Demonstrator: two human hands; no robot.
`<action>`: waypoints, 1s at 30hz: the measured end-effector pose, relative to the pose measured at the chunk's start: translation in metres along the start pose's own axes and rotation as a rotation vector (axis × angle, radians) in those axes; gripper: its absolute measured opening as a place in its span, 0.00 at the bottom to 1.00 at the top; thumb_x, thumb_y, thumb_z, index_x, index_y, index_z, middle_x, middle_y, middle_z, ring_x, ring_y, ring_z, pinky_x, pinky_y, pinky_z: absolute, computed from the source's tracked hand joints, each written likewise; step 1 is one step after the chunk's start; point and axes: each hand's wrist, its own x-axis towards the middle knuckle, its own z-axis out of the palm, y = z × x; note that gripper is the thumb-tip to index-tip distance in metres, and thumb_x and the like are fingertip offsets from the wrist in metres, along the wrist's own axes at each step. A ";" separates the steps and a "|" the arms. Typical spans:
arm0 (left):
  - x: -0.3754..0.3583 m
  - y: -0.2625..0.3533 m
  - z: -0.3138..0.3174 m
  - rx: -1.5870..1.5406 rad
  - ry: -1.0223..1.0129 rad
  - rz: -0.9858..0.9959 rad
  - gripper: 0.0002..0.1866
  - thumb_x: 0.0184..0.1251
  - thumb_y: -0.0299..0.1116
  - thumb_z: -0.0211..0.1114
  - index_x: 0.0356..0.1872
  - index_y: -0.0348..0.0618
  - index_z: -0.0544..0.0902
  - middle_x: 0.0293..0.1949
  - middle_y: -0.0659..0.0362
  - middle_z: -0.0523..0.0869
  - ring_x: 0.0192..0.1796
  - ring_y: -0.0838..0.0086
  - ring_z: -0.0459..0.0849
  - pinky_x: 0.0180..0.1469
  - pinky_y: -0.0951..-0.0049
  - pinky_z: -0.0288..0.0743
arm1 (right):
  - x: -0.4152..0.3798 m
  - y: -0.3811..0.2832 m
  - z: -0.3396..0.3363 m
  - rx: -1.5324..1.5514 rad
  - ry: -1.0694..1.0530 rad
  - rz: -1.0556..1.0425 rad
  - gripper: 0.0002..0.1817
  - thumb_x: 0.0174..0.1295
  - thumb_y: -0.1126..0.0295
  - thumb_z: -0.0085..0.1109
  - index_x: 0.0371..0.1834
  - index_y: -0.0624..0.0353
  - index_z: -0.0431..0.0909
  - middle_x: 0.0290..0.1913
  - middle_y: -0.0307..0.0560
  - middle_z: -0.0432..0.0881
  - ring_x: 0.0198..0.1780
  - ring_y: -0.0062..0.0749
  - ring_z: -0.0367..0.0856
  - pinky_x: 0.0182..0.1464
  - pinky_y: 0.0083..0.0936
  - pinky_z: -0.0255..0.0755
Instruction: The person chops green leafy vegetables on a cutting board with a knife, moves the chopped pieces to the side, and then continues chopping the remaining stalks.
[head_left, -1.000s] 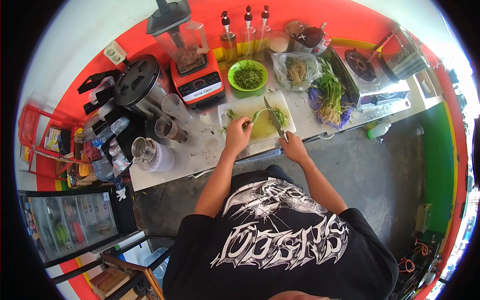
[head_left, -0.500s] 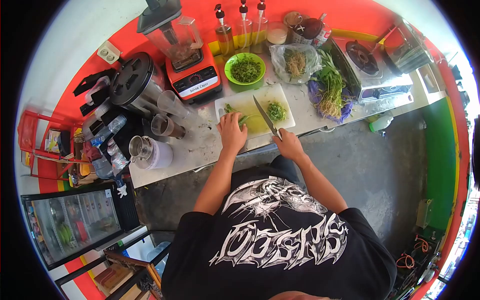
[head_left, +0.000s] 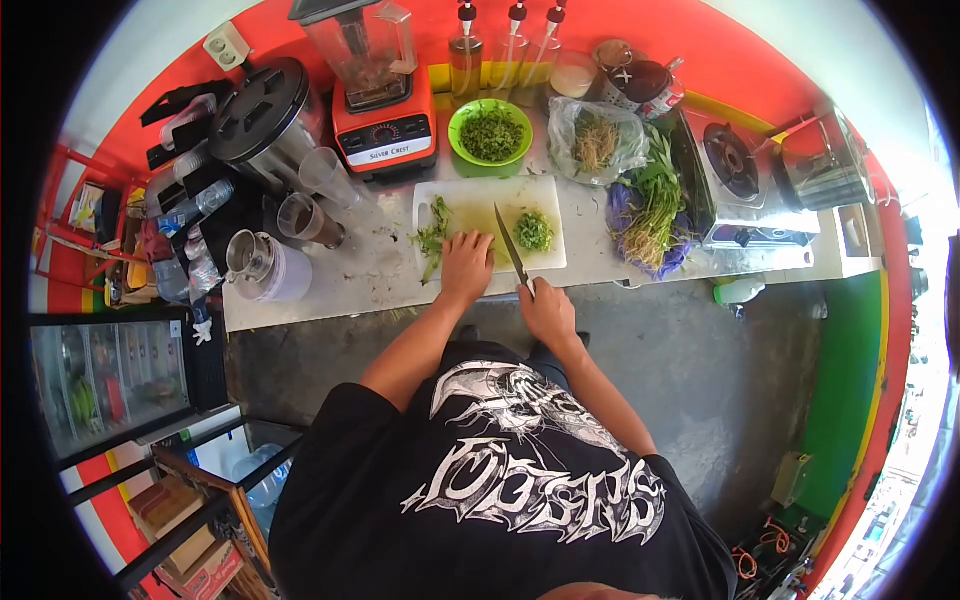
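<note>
A white cutting board (head_left: 460,192) lies on the metal counter. On its left side, my left hand (head_left: 467,265) rests palm down with fingers spread, just right of some loose green leaves (head_left: 432,235). My right hand (head_left: 548,312) is wrapped round the handle of a knife (head_left: 511,245) at the board's front edge. The blade points away from me across the board. To the right of the blade sits a small pile of chopped greens (head_left: 534,230). Behind the board stands a green bowl (head_left: 491,135) holding chopped greens.
A red blender (head_left: 387,130), a metal container (head_left: 268,130) and cups stand at the left. Pump bottles (head_left: 466,70) line the back wall. A plastic bag (head_left: 597,142), bunched green stems (head_left: 652,205) and a gas stove (head_left: 737,175) are at the right.
My left hand has moved off the leafy stem it was touching and lies flatter on the board. The leaves now lie left of it. The camera view has shifted.
</note>
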 end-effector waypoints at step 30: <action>-0.013 0.003 0.003 -0.083 0.007 0.032 0.15 0.64 0.26 0.63 0.53 0.48 0.83 0.43 0.57 0.79 0.49 0.58 0.76 0.53 0.56 0.69 | 0.031 -0.007 0.006 -0.199 -0.248 -0.030 0.19 0.77 0.56 0.48 0.50 0.64 0.68 0.42 0.71 0.87 0.47 0.68 0.87 0.52 0.58 0.78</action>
